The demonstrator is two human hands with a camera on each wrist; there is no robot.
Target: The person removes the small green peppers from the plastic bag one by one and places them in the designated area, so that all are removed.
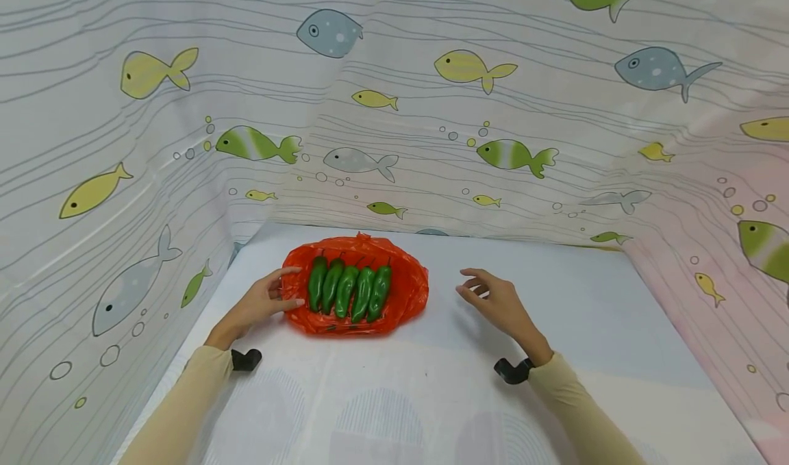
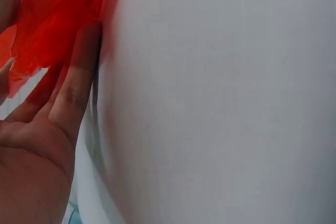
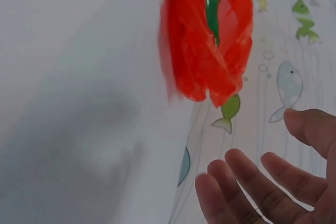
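Hands (image 1: 261, 302) (image 1: 498, 305) over white tabletop (image 1: 444, 362), fish-print walls (image 1: 407, 133) around.

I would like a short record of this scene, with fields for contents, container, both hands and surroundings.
Contents: five green peppers, side by side
Container: red plastic bag, open
Left hand: at the bag's left edge, fingers against it
Right hand: right of the bag, apart from it, holding nothing
Surface: pale table
Backdrop: fish-printed sheet
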